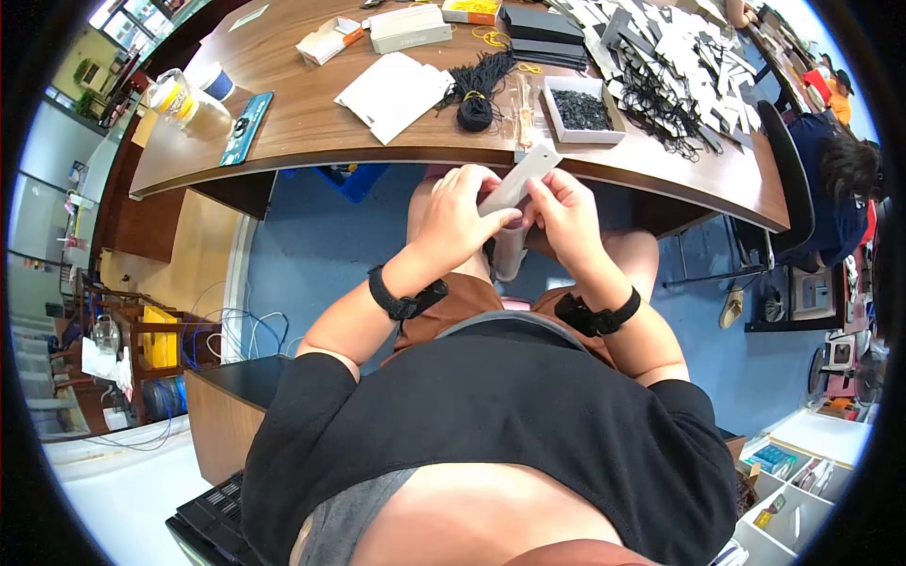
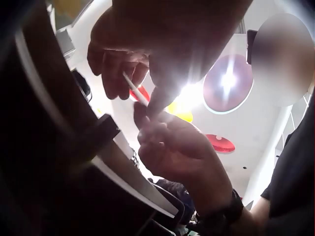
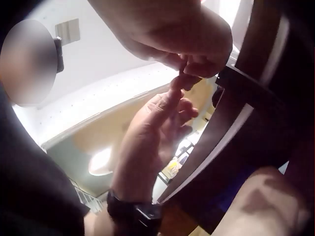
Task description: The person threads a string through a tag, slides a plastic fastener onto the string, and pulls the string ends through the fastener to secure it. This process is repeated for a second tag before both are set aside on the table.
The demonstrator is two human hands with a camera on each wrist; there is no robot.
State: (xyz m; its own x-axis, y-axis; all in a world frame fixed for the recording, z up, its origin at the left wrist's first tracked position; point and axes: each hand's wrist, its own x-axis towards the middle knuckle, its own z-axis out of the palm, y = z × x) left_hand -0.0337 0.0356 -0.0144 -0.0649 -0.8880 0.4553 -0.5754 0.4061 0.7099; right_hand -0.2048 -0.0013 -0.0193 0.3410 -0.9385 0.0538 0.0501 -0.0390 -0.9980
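A pale, flat card strip (image 1: pixel 521 179) with a small hole near its far end is held between both hands, just off the table's near edge. My left hand (image 1: pixel 455 215) grips its lower left part, thumb lying along the near end. From the other side, my right hand (image 1: pixel 566 209) pinches the strip's right edge between thumb and fingers. Seen edge-on in the left wrist view, the strip (image 2: pixel 135 88) runs from the left fingers to the right fingertips. In the right wrist view the fingertips of both hands meet, and the strip is mostly hidden.
On the wooden table (image 1: pixel 302 123) lie white sheets (image 1: pixel 394 94), a black cord bundle (image 1: pixel 477 99), and a white box (image 1: pixel 585 110) of small black pieces. A heap of white and black tags (image 1: pixel 679 66) covers the right side. A jug (image 1: pixel 184 102) stands left. Another person (image 1: pixel 830 179) sits at right.
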